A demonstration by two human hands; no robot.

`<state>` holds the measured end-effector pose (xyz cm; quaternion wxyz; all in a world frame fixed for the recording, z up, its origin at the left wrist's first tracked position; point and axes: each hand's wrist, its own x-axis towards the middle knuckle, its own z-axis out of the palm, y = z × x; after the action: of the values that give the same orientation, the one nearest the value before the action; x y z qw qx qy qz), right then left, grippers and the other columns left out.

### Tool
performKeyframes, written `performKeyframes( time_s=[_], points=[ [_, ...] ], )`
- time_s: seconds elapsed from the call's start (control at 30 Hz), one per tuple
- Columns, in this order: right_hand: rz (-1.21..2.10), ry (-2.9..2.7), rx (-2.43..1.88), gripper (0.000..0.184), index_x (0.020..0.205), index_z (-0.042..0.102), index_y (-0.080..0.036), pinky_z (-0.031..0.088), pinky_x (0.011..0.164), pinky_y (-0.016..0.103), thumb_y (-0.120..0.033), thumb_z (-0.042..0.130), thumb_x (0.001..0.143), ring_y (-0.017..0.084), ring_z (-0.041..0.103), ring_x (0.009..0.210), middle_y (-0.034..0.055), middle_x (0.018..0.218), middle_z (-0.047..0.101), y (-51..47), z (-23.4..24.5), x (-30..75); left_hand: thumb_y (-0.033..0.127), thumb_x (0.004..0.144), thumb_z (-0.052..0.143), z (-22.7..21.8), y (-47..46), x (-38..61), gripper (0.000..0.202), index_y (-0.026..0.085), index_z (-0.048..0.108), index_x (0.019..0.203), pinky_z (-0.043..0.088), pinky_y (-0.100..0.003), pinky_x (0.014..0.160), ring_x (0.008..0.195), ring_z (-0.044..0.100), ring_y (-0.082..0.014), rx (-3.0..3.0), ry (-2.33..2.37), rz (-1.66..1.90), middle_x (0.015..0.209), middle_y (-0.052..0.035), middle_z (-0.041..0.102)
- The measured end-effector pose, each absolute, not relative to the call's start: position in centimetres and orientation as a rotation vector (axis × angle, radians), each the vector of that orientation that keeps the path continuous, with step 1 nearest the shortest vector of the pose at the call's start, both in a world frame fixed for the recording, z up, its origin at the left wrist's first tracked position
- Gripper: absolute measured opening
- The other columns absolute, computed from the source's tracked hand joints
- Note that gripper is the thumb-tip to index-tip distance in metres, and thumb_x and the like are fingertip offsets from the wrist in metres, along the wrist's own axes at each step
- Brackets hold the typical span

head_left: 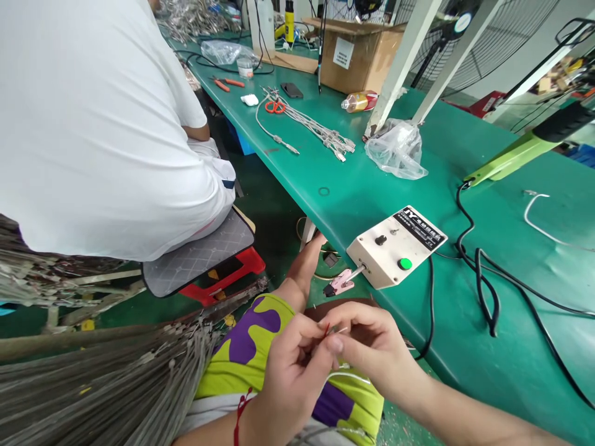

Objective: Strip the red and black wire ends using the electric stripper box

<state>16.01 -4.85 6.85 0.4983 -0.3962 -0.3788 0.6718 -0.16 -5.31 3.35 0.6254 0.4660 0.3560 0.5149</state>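
Observation:
Over my lap, my left hand (292, 368) and my right hand (379, 350) meet at the fingertips. Thin wire ends (339, 330), red and whitish, stick out between the pinching fingers, which cover most of them. A white cable (349, 375) runs below my hands across the yellow-green and purple shorts. Just beyond the hands, a pink clip (341, 282) juts from the shaft of a cream control box (395, 248) with a knob and a green button, set at the table's edge.
The green table (307, 173) carries bundled cables (320, 127), red-handled scissors (275, 107), pliers (227, 82), a bottle (360, 101), a plastic bag (397, 148) and a green tool (515, 158). A person in white (106, 124) sits at left. Grey cables (139, 384) hang beside my lap.

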Motion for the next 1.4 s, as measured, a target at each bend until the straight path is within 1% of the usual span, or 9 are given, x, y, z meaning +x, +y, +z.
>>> performKeyframes(
  time_s=[0.07,0.33,0.5,0.73,0.93,1.07,1.17,1.23,1.4],
  points=[
    [1.653,-0.887,-0.953,0.006,0.096,0.093,-0.027,0.056,0.058,0.024,-0.03,0.098,0.095,0.014,0.068,0.059,-0.0011,0.069,0.072,-4.6,7.0,15.9,0.051,0.11,0.076,3.3,-5.3,-0.1,0.042,0.02,0.064,0.084,0.048,-0.014,0.052,0.052,0.058,-0.0078,1.085,0.812,1.159,0.065,0.0029,0.066],
    [1.689,-0.819,-0.901,0.004,0.095,0.095,-0.028,0.062,0.059,0.023,-0.028,0.098,0.095,0.013,0.073,0.057,-0.0008,0.069,0.078,-4.5,7.1,16.1,0.049,0.112,0.073,2.9,-5.6,-0.3,0.038,0.02,0.065,0.088,0.049,-0.014,0.058,0.058,0.059,-0.0079,1.084,0.764,1.101,0.068,0.0026,0.068],
    [1.679,-0.807,-0.873,0.005,0.095,0.093,-0.028,0.062,0.059,0.023,-0.028,0.098,0.095,0.014,0.073,0.059,-0.0016,0.069,0.075,-4.7,6.9,16.2,0.046,0.112,0.074,3.0,-5.6,-0.2,0.035,0.021,0.066,0.091,0.048,-0.014,0.058,0.058,0.057,-0.0077,1.066,0.736,1.1,0.069,0.0033,0.067],
    [1.657,-0.807,-0.865,0.021,0.088,0.083,-0.024,0.057,0.058,0.023,-0.037,0.09,0.104,0.015,0.071,0.063,-0.0004,0.072,0.075,-5.0,6.8,16.1,0.049,0.111,0.074,2.7,-5.7,-0.4,0.032,0.021,0.069,0.098,0.047,-0.017,0.056,0.059,0.058,-0.0102,1.076,0.747,1.083,0.07,0.0024,0.066],
    [1.604,-0.837,-0.911,0.03,0.085,0.078,-0.023,0.056,0.058,0.025,-0.042,0.089,0.105,0.015,0.067,0.06,-0.0005,0.069,0.072,-5.0,7.3,15.6,0.052,0.111,0.074,2.5,-5.7,-0.4,0.034,0.021,0.069,0.097,0.047,-0.018,0.057,0.059,0.058,-0.0105,1.07,0.754,1.056,0.07,0.0026,0.065],
    [1.6,-0.872,-0.933,0.024,0.087,0.083,-0.023,0.059,0.058,0.027,-0.04,0.093,0.101,0.017,0.07,0.061,0.0005,0.069,0.072,-4.8,7.8,15.6,0.055,0.112,0.072,2.6,-5.8,-0.5,0.036,0.021,0.066,0.098,0.044,-0.02,0.057,0.061,0.055,-0.0112,1.028,0.784,1.052,0.072,0.003,0.062],
    [1.591,-0.899,-0.973,0.017,0.093,0.087,-0.025,0.064,0.062,0.03,-0.038,0.098,0.096,0.02,0.074,0.064,0.0016,0.073,0.074,-4.8,7.9,15.8,0.055,0.111,0.072,2.7,-5.8,-0.4,0.038,0.022,0.062,0.096,0.037,-0.021,0.055,0.059,0.047,-0.0101,0.989,0.786,1.058,0.07,0.0051,0.056],
    [1.569,-0.912,-1.017,0.017,0.092,0.086,-0.026,0.065,0.061,0.03,-0.038,0.098,0.096,0.021,0.075,0.064,0.0022,0.073,0.075,-4.8,7.9,15.9,0.055,0.111,0.072,2.8,-5.8,-0.4,0.039,0.022,0.061,0.095,0.035,-0.021,0.055,0.058,0.044,-0.0097,0.995,0.778,1.055,0.069,0.006,0.054],
    [1.53,-0.918,-1.061,0.029,0.082,0.08,-0.024,0.062,0.057,0.028,-0.043,0.091,0.102,0.019,0.072,0.061,0.0029,0.07,0.076,-4.9,8.0,15.8,0.058,0.111,0.071,2.9,-5.8,-0.6,0.038,0.022,0.068,0.099,0.044,-0.023,0.059,0.063,0.053,-0.0121,1.09,0.821,1.06,0.074,0.0023,0.061]
  ],
)
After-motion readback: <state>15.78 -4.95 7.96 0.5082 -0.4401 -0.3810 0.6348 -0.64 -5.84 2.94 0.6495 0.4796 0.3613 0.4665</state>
